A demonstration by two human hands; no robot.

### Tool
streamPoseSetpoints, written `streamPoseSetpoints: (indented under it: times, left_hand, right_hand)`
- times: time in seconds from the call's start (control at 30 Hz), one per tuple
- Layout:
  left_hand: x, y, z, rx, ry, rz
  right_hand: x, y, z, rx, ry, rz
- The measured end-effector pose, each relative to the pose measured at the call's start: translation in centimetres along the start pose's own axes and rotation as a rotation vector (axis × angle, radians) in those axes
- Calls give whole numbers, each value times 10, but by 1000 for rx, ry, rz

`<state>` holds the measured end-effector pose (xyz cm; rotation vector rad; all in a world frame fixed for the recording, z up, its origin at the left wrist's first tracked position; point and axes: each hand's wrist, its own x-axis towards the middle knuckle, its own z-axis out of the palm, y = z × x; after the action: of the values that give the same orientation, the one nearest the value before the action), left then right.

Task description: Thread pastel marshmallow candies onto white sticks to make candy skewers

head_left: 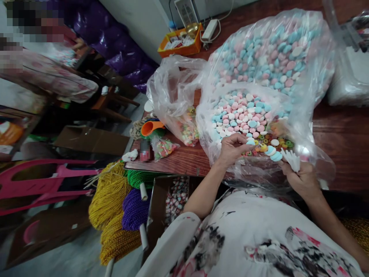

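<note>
My left hand (pixel 233 149) is closed in a pinch on a light blue disc (pixel 250 142), above an open clear bag. My right hand (pixel 304 177) is closed around a bundle of thin white sticks (pixel 291 159). A row of blue and white discs (pixel 273 153) and a yellow ring (pixel 263 147) runs between the hands; whether they are threaded together is too small to tell. Pink, white and blue discs (pixel 242 113) fill the bag (pixel 203 129) just beyond my fingers. Small coloured rings (pixel 288 144) lie under the hands.
A large bag of similar discs (pixel 259 54) stands behind. To the left are a small bag of colourful pieces (pixel 164 148), an orange scoop (pixel 151 127) and an orange tray (pixel 181 48). Yellow cord bundles (pixel 109 196) and a pink chair (pixel 37 182) stand below. Another person (pixel 57 73) sits far left.
</note>
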<state>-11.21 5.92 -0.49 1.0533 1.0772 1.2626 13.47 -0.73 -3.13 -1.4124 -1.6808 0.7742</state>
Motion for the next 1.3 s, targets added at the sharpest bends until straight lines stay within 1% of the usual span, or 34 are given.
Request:
streamPoseSetpoints:
  times: [0.07, 0.13, 0.2, 0.3, 0.37, 0.47, 0.6, 0.7, 0.8, 0.9, 0.97, 1.1, 1.2, 1.3]
  left_hand:
    - [-3, -1, 0, -34, 54, -17]
    - [-5, -2, 1, -78, 74, -29]
    - [-7, -2, 0, -121, 40, -43]
    - [-9, 0, -3, -148, -32, -59]
    - [-10, 1, -5, -148, -37, -37]
    - [-11, 2, -8, -168, -24, 1]
    - [-13, -2, -10, -144, -4, 5]
    - [-15, -8, -9, -93, 45, 3]
    - [-18, -10, -6, -122, 73, -10]
    - [-20, -10, -3, -131, 81, 50]
    - [-22, -10, -3, -133, 77, 90]
    - [-26, -12, -4, -91, 89, 132]
    - [-28, -13, -5, -26, 91, 190]
    - [-29, -10, -4, 33, 102, 243]
  right_hand:
    - [0, -3, 1, 25, 0, -13]
    - [0, -6, 2, 47, 22, -11]
    - [0, -10, 3, 65, 36, -4]
    - [1, -15, 6, 68, -1, 1]
    - [2, -16, 8, 42, -27, 9]
    - [4, -14, 8, 1, -28, 24]
    - [2, -11, 4, -7, 10, 17]
    - [-1, -18, 2, 9, 11, -8]
    - [-1, -31, 2, 21, -26, -52]
    - [1, -40, 4, 19, -68, -77]
    - [1, -42, 6, 25, -83, -96]
    - [-2, -39, 9, -3, -86, -87]
    - [-4, -37, 10, -23, -75, -61]
    - [-7, -34, 12, -38, -51, -75]
